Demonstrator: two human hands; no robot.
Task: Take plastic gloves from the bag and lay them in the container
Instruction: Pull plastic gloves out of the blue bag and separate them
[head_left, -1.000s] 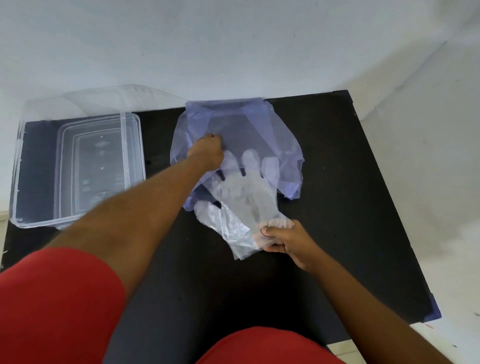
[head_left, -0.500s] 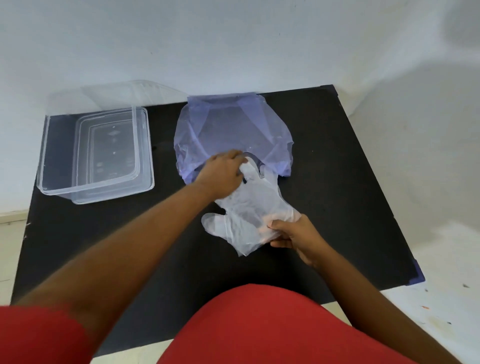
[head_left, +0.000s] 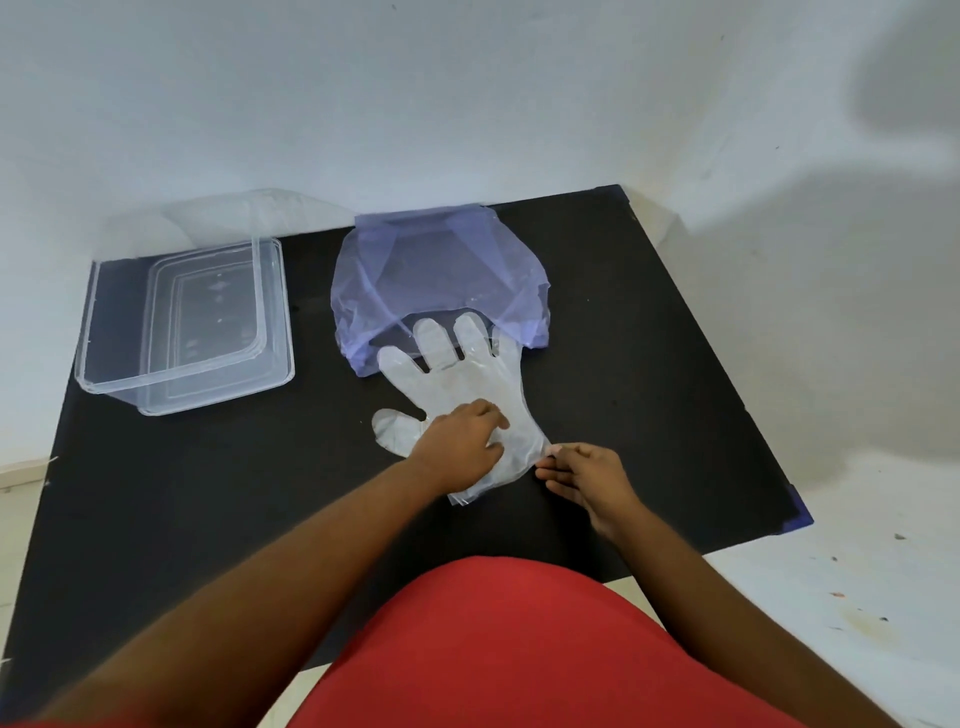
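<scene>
We have the plastic gloves (head_left: 457, 379) lying flat on the black desk (head_left: 649, 364), fingers spread toward the blue bag (head_left: 436, 280) and their tips just at or under its open mouth; the cuff points back at us. They look like a thin stack of film rather than one glove, though we cannot count the layers. Our left hand (head_left: 460, 447) rests palm-down on the lower palm area, fingers loosely curled, pressing rather than gripping. Our right hand (head_left: 584, 473) pinches the cuff edge between thumb and fingertips. The clear container (head_left: 187, 317) stands open and well apart to the left. We judge this film to be nearly weightless, limp and slippery, prone to cling and separate. Holding at the cuff, with support under the palm, should keep the stack together.
</scene>
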